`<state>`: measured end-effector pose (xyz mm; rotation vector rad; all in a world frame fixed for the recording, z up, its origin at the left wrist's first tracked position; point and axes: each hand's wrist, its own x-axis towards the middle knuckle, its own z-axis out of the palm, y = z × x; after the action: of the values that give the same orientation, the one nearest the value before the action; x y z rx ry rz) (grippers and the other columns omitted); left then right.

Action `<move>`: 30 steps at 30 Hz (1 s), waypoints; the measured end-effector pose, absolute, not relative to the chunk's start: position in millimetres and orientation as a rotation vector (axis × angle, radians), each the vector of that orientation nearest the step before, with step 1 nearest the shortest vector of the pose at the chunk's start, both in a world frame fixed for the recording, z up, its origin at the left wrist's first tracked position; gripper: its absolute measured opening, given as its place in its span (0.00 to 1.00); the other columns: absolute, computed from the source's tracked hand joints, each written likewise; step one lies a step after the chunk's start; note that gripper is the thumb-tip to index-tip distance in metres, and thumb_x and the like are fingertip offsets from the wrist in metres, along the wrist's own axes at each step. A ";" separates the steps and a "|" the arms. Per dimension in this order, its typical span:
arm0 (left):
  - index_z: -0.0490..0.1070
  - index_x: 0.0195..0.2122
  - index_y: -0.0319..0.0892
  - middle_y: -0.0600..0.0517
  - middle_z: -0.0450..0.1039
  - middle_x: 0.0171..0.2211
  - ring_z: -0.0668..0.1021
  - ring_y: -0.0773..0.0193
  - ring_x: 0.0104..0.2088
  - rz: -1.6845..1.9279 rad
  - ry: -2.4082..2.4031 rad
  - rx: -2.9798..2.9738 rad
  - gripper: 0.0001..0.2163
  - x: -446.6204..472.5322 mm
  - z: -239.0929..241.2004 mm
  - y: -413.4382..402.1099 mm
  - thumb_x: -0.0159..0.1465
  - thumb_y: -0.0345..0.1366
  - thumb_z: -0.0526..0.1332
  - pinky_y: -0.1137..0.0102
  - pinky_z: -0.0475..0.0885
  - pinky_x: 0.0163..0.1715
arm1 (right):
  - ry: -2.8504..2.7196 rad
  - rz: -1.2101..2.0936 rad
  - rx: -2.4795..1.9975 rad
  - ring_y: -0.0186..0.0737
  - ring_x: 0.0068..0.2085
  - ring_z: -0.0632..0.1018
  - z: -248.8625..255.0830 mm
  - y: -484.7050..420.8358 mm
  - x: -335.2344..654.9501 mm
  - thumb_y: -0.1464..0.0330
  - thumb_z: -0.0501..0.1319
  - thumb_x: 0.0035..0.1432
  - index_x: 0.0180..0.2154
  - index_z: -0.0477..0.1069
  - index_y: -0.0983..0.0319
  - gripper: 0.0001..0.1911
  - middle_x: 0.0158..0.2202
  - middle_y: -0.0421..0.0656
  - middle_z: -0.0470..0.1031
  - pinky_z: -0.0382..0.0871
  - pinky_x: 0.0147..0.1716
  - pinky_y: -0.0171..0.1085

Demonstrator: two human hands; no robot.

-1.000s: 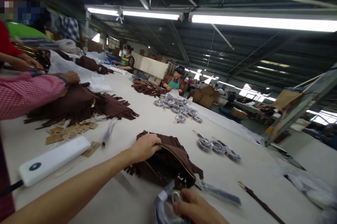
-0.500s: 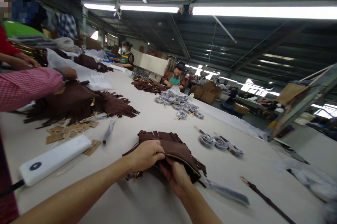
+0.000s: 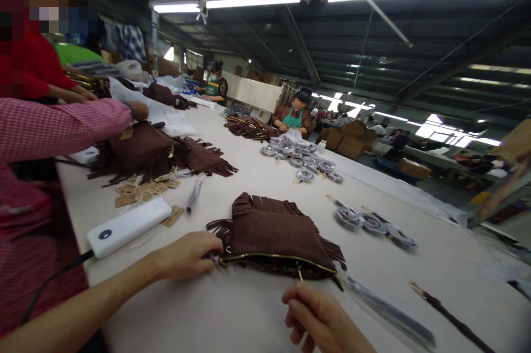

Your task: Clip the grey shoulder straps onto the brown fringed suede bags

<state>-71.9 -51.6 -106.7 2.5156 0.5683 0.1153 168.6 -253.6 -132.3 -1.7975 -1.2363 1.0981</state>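
Note:
A brown suede fringed bag (image 3: 277, 237) lies flat on the white table (image 3: 257, 187), its gold zipper edge toward me. My left hand (image 3: 188, 256) is closed and pinches the bag's left corner at the zipper end. My right hand (image 3: 319, 320) is closed near the bottom edge, pinching a thin zipper pull that runs up to the zipper line.
A white power bank (image 3: 128, 227) with a cable lies to the left beside paper tags (image 3: 143, 192) and a pen (image 3: 193, 195). A person in a pink checked sleeve (image 3: 62, 129) handles more brown bags (image 3: 153, 154). Wrapped coiled straps (image 3: 373, 224) and a loose strap (image 3: 450, 314) lie to the right.
The bag has been laid flat with the zipper facing me. My right hand came out of the bag and now pulls the zipper tab; my left hand shifted to the bag's left corner.

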 end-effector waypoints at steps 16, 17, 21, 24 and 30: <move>0.76 0.37 0.36 0.51 0.76 0.29 0.76 0.65 0.28 0.158 0.518 0.869 0.17 -69.4 -119.4 -72.5 0.43 0.28 0.62 0.74 0.71 0.30 | -2.057 0.142 -1.953 0.56 0.36 0.80 -128.0 -174.6 47.5 0.64 0.66 0.47 0.40 0.72 0.66 0.18 0.36 0.51 0.79 0.76 0.31 0.45; 0.76 0.38 0.36 0.50 0.77 0.30 0.76 0.65 0.28 0.153 0.503 0.825 0.19 -69.9 -123.8 -71.4 0.42 0.27 0.62 0.74 0.71 0.31 | -2.048 0.104 -1.974 0.56 0.34 0.81 -130.0 -172.8 45.1 0.62 0.66 0.47 0.38 0.72 0.65 0.17 0.34 0.50 0.79 0.76 0.29 0.45; 0.77 0.36 0.39 0.52 0.78 0.28 0.77 0.64 0.27 0.201 0.581 0.867 0.19 -65.7 -138.2 -69.5 0.40 0.24 0.63 0.74 0.71 0.29 | -1.986 0.019 -1.977 0.52 0.29 0.81 -133.2 -171.3 49.1 0.57 0.62 0.52 0.34 0.71 0.60 0.14 0.29 0.44 0.81 0.73 0.26 0.40; 0.76 0.31 0.37 0.50 0.77 0.27 0.78 0.60 0.30 0.175 0.568 1.046 0.13 -56.3 -147.0 -71.8 0.41 0.29 0.68 0.73 0.71 0.29 | -1.930 -0.047 -1.910 0.46 0.27 0.81 -133.8 -172.5 59.6 0.63 0.61 0.52 0.30 0.71 0.56 0.05 0.27 0.38 0.81 0.67 0.23 0.35; 0.68 0.30 0.40 0.54 0.74 0.22 0.75 0.66 0.18 0.219 0.604 1.483 0.14 -43.1 -157.2 -69.8 0.49 0.43 0.66 0.78 0.63 0.16 | -1.795 -0.230 -1.729 0.37 0.20 0.78 -142.9 -171.5 79.9 0.67 0.52 0.56 0.27 0.68 0.59 0.09 0.21 0.39 0.77 0.53 0.18 0.34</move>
<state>-43.1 -69.8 -157.2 1.4831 0.6043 0.2186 79.9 -171.5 -142.9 -1.7291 -1.7953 -0.2299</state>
